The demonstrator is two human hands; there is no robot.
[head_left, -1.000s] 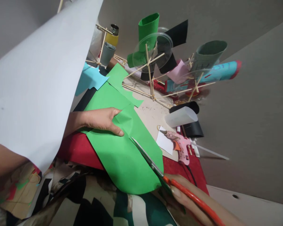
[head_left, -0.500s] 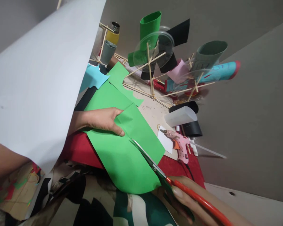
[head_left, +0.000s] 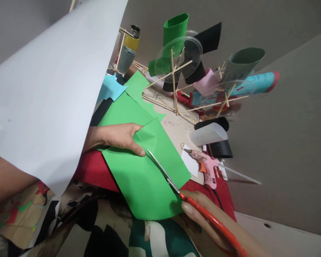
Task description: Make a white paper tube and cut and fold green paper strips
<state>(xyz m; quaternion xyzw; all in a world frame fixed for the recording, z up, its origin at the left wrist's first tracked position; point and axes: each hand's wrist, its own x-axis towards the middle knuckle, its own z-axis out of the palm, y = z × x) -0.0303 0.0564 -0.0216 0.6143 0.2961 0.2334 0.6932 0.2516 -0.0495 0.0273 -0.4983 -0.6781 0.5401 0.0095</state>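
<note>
My left hand grips a green sheet of paper, its thumb on top and the other fingers hidden beneath. My right hand is wrapped round the red handles of a pair of scissors. The scissors' blades lie along a cut in the green paper, with the tip close to my left thumb. Below the cut, the near part of the sheet bends down over the table's edge. Another green sheet lies under my left hand, beside a cut piece of blue paper.
A large white sheet blocks the left side. Behind stand stick frames with clear lids, a green paper tube and a yellow bottle. A pink glue gun lies on the red-covered table at right.
The scissors and my right hand have moved up and left, bringing the tip further along the paper toward my left thumb. My left hand keeps its hold; the whole view has shifted slightly.
</note>
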